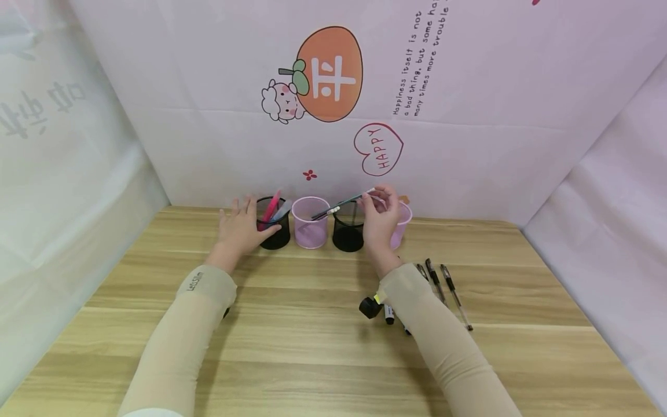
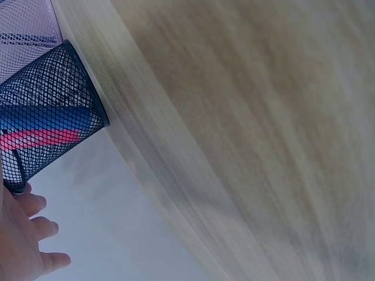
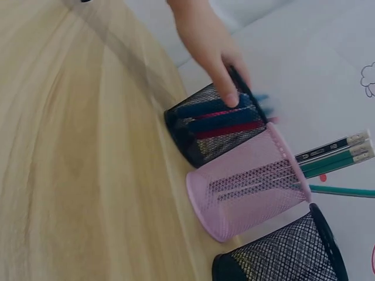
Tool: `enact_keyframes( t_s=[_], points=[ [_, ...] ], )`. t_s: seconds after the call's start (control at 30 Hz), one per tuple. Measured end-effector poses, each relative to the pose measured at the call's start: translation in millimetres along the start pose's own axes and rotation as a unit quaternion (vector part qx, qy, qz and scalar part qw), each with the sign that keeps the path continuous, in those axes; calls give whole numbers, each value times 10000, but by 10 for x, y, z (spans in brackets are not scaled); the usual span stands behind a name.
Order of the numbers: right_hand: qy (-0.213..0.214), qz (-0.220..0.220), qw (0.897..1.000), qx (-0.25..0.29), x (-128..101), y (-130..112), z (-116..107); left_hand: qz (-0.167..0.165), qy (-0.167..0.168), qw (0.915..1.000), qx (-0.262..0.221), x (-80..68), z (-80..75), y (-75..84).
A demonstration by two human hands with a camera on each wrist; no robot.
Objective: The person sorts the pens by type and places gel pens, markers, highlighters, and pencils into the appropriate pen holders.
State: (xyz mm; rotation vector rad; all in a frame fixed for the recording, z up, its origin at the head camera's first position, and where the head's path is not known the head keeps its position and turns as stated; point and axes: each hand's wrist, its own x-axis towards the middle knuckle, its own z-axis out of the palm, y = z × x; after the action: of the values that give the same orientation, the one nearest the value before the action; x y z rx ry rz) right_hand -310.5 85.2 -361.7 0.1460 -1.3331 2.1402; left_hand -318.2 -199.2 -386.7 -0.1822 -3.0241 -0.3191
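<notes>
Backdrop (image 1: 469, 145): smooth pale pink sheet, creased, printed with an orange persimmon, a small sheep, a red heart outline reading "HAPPY", and slanted text beginning "Happiness itself is not a bad thing".

Table (image 1: 312, 347): pale wood-grain planks, matte.

Four cylindrical mesh pen cups in a row at the far edge of the table, from left to right: black cup (image 1: 274, 222), holding pink and blue markers; pink cup (image 1: 310, 223); second black cup (image 1: 348, 227); second pink cup (image 1: 402, 225), partly behind the right hand.

Left hand (image 1: 241, 229): palm against the near side of the leftmost black cup, thumb curled round its wall, fingers spread — holding the cup. Beige sleeve printed "LetsSlim" at the cuff.

Right hand (image 1: 380, 223): fingers pinched round a small bundle of pencils (image 1: 341, 204) — slender green and dark barrels with white eraser ends. The bundle is held nearly level above the rims of the first pink cup and the second black cup, tips pointing left.

Loose black pens (image 1: 443, 286) and a marker (image 1: 388, 313) lie on the table near the right forearm.
</notes>
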Motion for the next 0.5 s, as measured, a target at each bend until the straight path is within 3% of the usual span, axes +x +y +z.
enact_keyframes(
  t_s=[0.23,0.5],
  points=[
    [-506,-140,9915,-1188,-54,36,-75,-7,15,10000,-36,-4,15,0],
    [-1151,47,9816,-1521,-55,-20,-127,23,49,10000,-12,3,3,-1]
  ],
)
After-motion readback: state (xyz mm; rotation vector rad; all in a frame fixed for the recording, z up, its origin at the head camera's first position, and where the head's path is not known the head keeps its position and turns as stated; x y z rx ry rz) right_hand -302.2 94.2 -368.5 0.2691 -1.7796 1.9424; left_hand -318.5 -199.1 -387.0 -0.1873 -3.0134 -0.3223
